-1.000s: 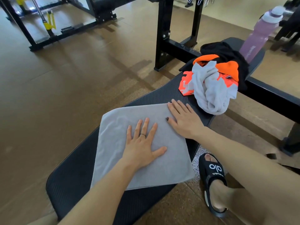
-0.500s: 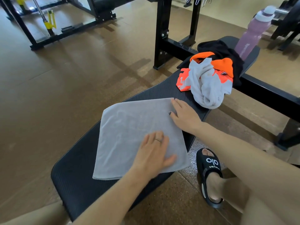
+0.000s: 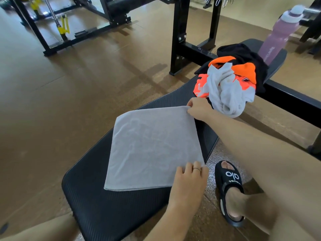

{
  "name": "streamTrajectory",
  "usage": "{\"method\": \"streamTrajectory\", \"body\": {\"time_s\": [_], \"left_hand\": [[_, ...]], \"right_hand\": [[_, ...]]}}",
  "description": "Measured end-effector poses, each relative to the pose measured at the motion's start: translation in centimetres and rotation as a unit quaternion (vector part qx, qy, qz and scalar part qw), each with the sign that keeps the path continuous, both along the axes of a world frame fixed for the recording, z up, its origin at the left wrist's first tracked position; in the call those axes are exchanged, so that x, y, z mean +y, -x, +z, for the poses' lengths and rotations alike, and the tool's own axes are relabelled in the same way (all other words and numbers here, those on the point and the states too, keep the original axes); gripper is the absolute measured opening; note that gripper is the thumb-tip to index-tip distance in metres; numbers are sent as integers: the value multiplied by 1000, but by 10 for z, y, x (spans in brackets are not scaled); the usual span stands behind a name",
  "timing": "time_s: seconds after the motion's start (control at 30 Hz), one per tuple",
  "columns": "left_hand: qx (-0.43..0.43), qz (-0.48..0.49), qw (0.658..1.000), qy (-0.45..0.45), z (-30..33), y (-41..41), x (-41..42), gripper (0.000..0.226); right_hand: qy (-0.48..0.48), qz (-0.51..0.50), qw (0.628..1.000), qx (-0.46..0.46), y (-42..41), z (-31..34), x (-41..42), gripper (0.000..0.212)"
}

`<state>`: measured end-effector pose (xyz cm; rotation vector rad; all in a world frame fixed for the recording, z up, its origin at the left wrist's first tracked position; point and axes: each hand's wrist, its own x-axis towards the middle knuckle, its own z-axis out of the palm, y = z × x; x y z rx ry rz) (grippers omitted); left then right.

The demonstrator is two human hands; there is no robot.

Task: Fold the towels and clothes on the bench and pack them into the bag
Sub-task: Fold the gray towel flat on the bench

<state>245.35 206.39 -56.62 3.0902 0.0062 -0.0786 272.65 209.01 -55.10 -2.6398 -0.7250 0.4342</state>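
Head view
Fingers, right: curled at the far corner of the grey towel (image 3: 152, 146), pinching that corner between thumb and fingertips; the right hand (image 3: 198, 108) sits just off the towel's far right tip.
Fingers, left: bent down over the towel's near right corner, knuckles up, a thin ring (image 3: 196, 169) on one finger; the left hand (image 3: 189, 183) appears to grip the cloth edge, though the fingertips themselves are hidden under the hand.
Grey towel: folded into a rough square, lying flat on the black bench (image 3: 107, 209), turned so its corners point along the pad; it covers the middle of the pad, with bare pad beyond its near edge.
Clothes pile: heaped on the bench farther along from the towel, just beyond the right hand; a crumpled white cloth (image 3: 225, 91) on top, an orange garment (image 3: 246, 70) beneath it, a black garment (image 3: 243, 53) at the back.
Pink bottle (image 3: 278, 35): upright on the bench's far end, behind the clothes pile, white cap on.
Black slide sandal (image 3: 229, 181): on the person's foot, on the floor just right of the bench, level with the towel's near corner.
Black rack frame (image 3: 178, 35): stands on the brown floor left of the bench's far half.
Bag: cannot tell where it is.
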Motion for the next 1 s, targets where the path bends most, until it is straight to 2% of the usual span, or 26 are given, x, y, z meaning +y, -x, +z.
{"method": "streamTrajectory", "body": {"time_s": [0.13,0.2,0.27,0.37,0.43,0.5,0.57,0.73,0.83,0.93,1.0], "left_hand": [[-46,-3,997,63,12,22,8,46],[-41,-5,996,75,20,40,13,47],[-37,-5,996,78,23,59,19,46],[-37,6,993,111,29,87,26,24],[-38,36,990,133,41,105,28,13],[-27,83,978,191,55,120,30,19],[-13,103,961,257,57,137,37,25],[-30,125,932,340,71,157,71,31],[-11,167,896,411,76,161,97,31],[-8,259,802,538,72,160,120,27],[3,292,763,577,71,156,134,18]], "right_hand": [[55,-6,998,-3,9,10,-19,16],[31,-24,999,33,17,11,-32,7],[0,-46,995,94,28,14,-47,9],[-46,-83,980,175,42,23,-75,13],[-102,-113,964,220,51,29,-95,1],[-158,-139,939,271,60,36,-114,19],[-189,-135,917,323,69,45,-125,27],[-236,-110,877,403,82,76,-118,9],[-266,-108,875,390,86,86,-89,7],[-240,-25,911,336,87,84,-50,17],[-205,-7,936,285,88,81,-23,21]]}}
